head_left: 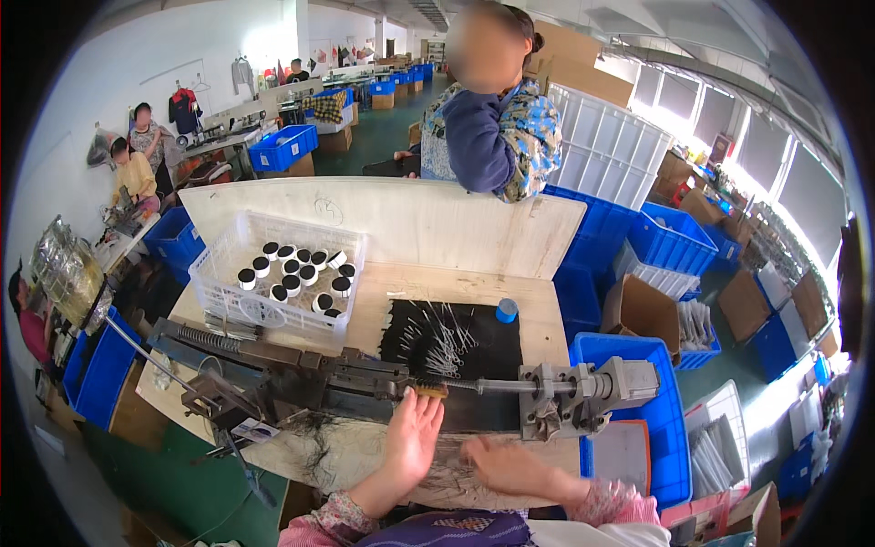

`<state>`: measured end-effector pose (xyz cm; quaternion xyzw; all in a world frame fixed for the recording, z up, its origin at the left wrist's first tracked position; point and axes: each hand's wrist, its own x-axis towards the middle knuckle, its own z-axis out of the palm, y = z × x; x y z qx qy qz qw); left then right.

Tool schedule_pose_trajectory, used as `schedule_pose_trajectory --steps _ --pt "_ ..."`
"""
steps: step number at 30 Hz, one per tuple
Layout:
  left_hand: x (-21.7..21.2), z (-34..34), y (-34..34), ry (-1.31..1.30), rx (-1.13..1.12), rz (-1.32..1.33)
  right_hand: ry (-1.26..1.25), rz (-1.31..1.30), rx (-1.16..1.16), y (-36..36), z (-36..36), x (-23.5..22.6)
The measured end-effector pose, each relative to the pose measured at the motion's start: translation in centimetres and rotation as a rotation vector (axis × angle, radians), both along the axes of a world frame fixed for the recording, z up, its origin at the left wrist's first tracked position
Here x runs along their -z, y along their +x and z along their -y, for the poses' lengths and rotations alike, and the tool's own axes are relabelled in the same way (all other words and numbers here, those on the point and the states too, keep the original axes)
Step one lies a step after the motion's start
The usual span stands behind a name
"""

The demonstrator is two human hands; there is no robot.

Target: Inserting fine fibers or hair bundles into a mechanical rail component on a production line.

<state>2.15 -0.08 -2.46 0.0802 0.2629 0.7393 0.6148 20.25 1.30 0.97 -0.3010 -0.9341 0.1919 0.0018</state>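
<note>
A long metal bench machine (365,376) with a spring and a shaft runs across the table in front of me. My left hand (415,438) is palm up at its middle, fingers stretched out and fingertips against a small brass-coloured piece (430,390) beside the shaft (497,387). My right hand (510,465) is over the table's near part, apart from the machine and smeared by motion; whether it holds anything is not visible. Behind the shaft, several thin metal wire pieces with looped ends (448,345) lie on a black cloth (401,319), near a small blue round container (507,311).
A clear plastic crate (214,287) holds several white cylinders with black tops (292,284). Dark fibres (319,447) litter the near table. A wooden board (273,205) stands along the back; a person (519,137) leans there. Blue bins (674,465) and cardboard boxes (638,314) crowd the right.
</note>
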Motion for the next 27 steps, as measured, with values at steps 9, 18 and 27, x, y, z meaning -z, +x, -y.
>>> schedule_pose_trajectory --steps 9,18,27 --pt "1.6 3.0 0.8 0.085 0.449 0.092 -0.243 0.074 0.082 4.3 2.7 10.6" --pt "3.1 18.3 -14.7 -1.291 -0.625 -2.664 -0.159 -0.098 -0.013 3.4 3.2 12.2" --pt "4.1 23.8 -19.6 -1.445 -0.507 -1.676 -0.116 -0.291 -0.055 1.5 3.9 10.5"
